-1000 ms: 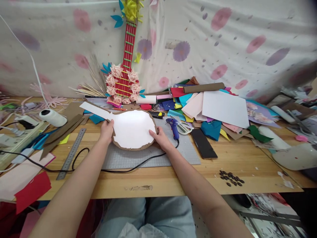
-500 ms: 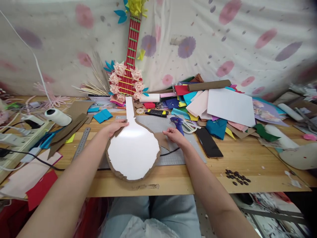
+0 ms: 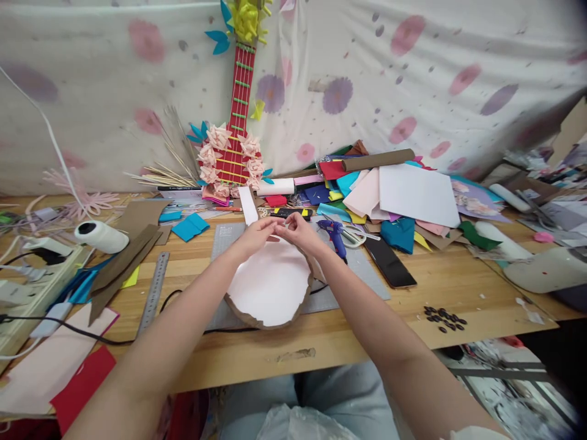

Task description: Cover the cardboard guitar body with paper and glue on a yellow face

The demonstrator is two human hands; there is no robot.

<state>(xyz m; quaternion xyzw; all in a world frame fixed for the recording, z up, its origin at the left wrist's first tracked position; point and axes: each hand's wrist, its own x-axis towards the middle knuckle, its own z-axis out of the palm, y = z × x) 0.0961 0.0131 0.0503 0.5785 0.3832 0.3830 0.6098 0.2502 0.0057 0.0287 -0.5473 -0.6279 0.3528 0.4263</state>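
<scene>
A white guitar-shaped cutout [image 3: 270,284] with a ragged brown cardboard rim lies on the grey cutting mat [image 3: 358,275], its narrow neck pointing away from me. My left hand [image 3: 254,235] and my right hand [image 3: 297,231] meet at the base of that neck, fingers pinching the cutout's far edge. A blue glue gun [image 3: 334,235] lies just right of my right hand, its black cord running under the cutout.
A red decorated paper guitar [image 3: 235,131] leans on the flowered cloth behind. Coloured paper sheets [image 3: 413,195], scissors [image 3: 355,234] and a black phone [image 3: 389,263] lie to the right. A steel ruler [image 3: 153,293], thread spool [image 3: 101,236] and power strip [image 3: 32,278] are left. Dark beads [image 3: 443,319] sit front right.
The cutout has been turned so its neck points away from me. Both hands moved from its sides to the base of the neck and came together.
</scene>
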